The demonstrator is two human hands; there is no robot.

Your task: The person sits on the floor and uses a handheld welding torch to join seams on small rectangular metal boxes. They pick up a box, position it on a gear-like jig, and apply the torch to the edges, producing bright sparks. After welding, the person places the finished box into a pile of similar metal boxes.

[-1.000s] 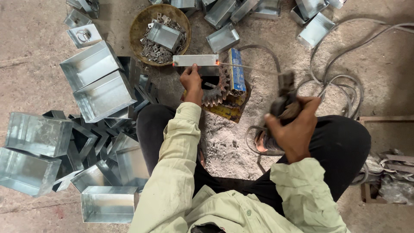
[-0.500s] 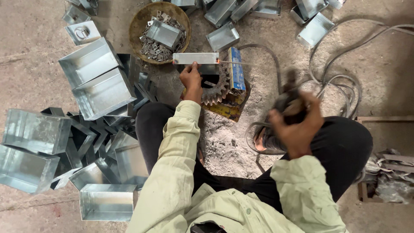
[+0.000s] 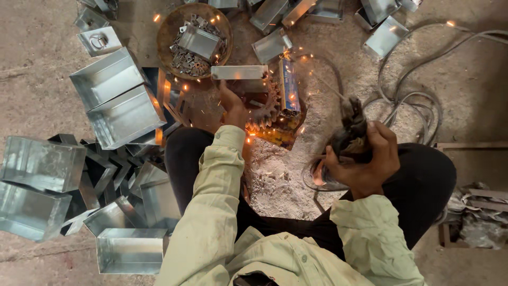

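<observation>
My left hand (image 3: 233, 107) grips an open sheet-metal box (image 3: 239, 72) that rests on a rusty gear (image 3: 263, 112) on the floor. My right hand (image 3: 366, 161) is closed around a dark welding electrode holder (image 3: 350, 128), raised to the right of the gear. Its thin rod (image 3: 317, 83) points up-left toward the box. Orange sparks scatter around the box, the gear and the round pan.
Several shiny metal boxes (image 3: 111, 98) lie piled on the left and along the top. A round rusty pan (image 3: 194, 39) holds small metal pieces. Grey cables (image 3: 413, 103) loop on the right. A blue-and-yellow packet (image 3: 289, 87) leans beside the gear. Pale ash covers the floor between my knees.
Sparks now fly around the box and gear where there were none before. My right hand with the holder has stayed to the right, shifting slightly. My left hand keeps its hold.
</observation>
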